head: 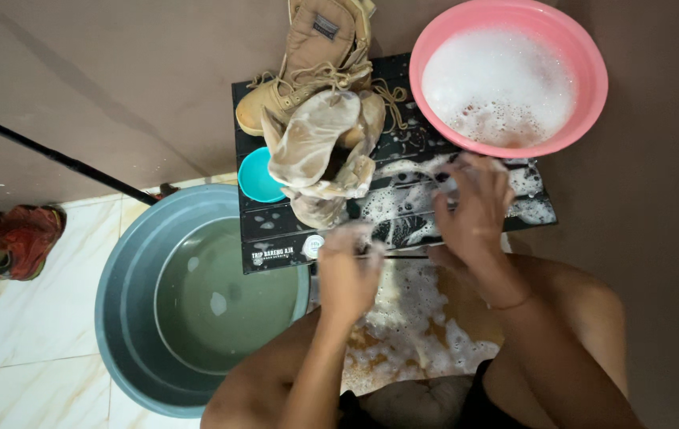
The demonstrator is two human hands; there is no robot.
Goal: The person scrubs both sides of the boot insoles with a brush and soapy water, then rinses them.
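The pink basin (586, 63) at the upper right of the frame looks like smooth, slightly glossy plastic, filled with white foam. The worktop (276, 238) in the centre is black, slatted and wet, shining under patches of suds. On it the tan boots (308, 63) show matt, rough suede or canvas with woven cord laces, and the pale insoles (316, 139) draped over them look like soaked cloth. The small teal cup (254, 176) is smooth plastic. The grey tub (129, 262) at lower left is dull matt plastic holding murky water. The floor tiles (30, 326) are glossy, marbled cream. Both hands (347, 274) look wet and soapy.
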